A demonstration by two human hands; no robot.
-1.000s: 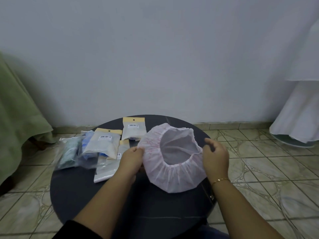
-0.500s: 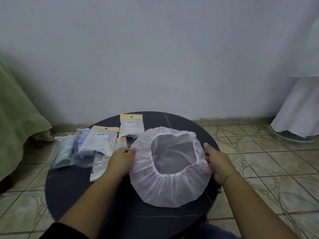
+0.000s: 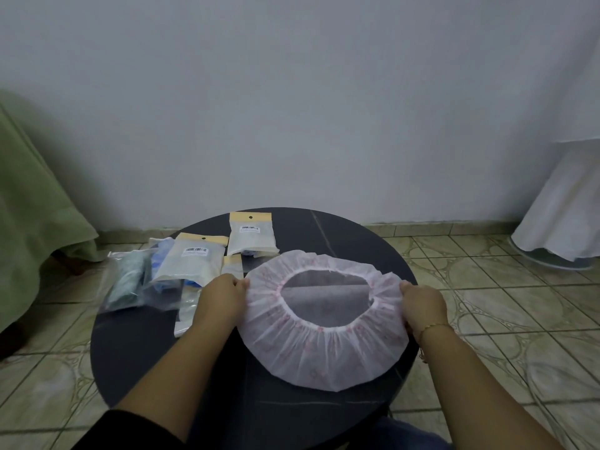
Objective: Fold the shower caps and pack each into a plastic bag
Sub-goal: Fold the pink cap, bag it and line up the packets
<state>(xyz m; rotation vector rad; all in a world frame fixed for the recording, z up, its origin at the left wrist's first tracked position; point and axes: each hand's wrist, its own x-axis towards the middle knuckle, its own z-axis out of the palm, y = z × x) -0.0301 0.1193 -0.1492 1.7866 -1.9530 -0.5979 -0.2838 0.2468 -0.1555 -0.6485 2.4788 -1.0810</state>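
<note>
Stretching a pale pink, gathered, thin plastic shower cap [image 3: 324, 339] flat across the round black tabletop [image 3: 136, 345], opening up, elastic rim drawn into a wide oval. Left hand [image 3: 224, 295] pinches the cap's left edge, fingers curled onto the ruffle; right hand [image 3: 422, 303] grips the right edge likewise, knuckles up, fingertips hidden in the fabric.

Change over the last second: cap was bunched and held up as a bowl between the hands; now pulled wide and lowered, near edge resting on the tabletop. Hands have moved apart to opposite sides.

Reading: flattening is about done, so the first fold looks next, likely one edge carried over to the other. Film is light and springy; elastic may pull it back if released.

Left of the cap: clear plastic bags with yellow card headers [image 3: 250, 235], some already holding blue or green contents [image 3: 130, 280]. This cap not yet bagged.
</note>
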